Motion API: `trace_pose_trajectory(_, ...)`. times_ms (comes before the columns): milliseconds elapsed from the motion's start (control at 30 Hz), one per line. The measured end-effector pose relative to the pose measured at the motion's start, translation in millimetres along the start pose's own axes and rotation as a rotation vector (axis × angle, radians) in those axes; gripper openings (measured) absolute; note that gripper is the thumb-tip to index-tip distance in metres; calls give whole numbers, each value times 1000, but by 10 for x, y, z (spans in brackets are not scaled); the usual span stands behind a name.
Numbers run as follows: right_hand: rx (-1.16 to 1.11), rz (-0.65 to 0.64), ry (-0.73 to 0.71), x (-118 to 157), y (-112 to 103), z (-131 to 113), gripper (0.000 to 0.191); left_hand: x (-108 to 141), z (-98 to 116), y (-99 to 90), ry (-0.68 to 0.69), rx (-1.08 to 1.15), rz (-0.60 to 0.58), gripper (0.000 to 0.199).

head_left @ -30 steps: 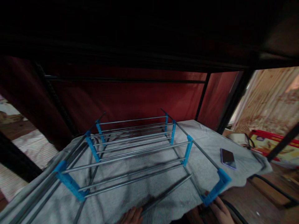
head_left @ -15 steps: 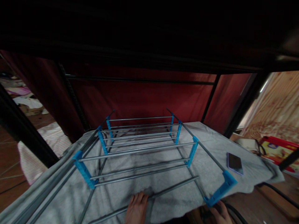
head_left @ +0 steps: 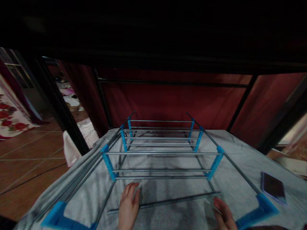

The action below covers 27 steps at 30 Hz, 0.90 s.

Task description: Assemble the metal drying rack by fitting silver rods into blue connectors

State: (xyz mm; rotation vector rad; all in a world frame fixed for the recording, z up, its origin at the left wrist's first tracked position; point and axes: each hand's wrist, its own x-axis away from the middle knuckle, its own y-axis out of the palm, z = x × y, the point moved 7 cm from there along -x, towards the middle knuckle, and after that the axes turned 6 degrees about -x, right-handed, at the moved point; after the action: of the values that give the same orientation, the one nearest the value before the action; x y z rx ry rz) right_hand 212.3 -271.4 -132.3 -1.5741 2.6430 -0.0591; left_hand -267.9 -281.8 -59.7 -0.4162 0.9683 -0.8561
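A frame of grey metal tubes [head_left: 163, 153] joined by blue plastic brackets [head_left: 215, 163] lies on a grey cloth [head_left: 163, 220]. Loose tubes [head_left: 178, 200] rest side by side on the cloth across the near end. My left hand [head_left: 129, 204] is over the left part of these tubes, fingers curled and thumb apart; whether it grips them is hidden. My right hand [head_left: 223, 212] is just below their right end, beside the near right bracket [head_left: 259, 210], its fingers bent and blurred. Another bracket [head_left: 64, 217] sits at the near left.
Black metal posts [head_left: 59, 105] and a dark overhead surface enclose the space, with a red curtain [head_left: 168, 102] behind. A phone [head_left: 273, 187] lies on the cloth at right. Striped fabric [head_left: 82, 137] and a cable [head_left: 33, 179] are on the left floor.
The view has shifted left. My right hand has left the near right bracket and come to the loose tubes' right end. My left hand has moved toward the tubes' left end.
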Motion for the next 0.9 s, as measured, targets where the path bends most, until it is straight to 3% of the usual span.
trace_pose_trajectory(100, 18, 138, -97, -406, 78, -105, 71, -166, -454, -379, -364, 29, 246, 38)
trace_pose_trajectory(200, 22, 197, -148, -716, 208, -296, 86, -270, -746, -607, -572, 46, 460, 55)
trace_pose_trajectory(267, 3, 196, -147, -910, 293, -420, 92, -405, -805, -637, -590, 125, 495, 66)
trace_pose_trajectory(367, -30, 133, -127, -1184, 430, -558, 87, -664, -807, -591, -582, 310, 454, 74)
trace_pose_trajectory(500, -10, 92, -117, -1409, 546, -657, 71, -967, -830, -540, -596, 334, 343, 61)
trace_pose_trajectory(600, -39, 103, -124, -1453, 566, -704, 61, -1073, -899, -542, -638, 288, 302, 53)
trace_pose_trajectory(900, -170, 198, -126, -1457, 539, -889, 46, -1123, -795, -602, -587, 255, 426, 49)
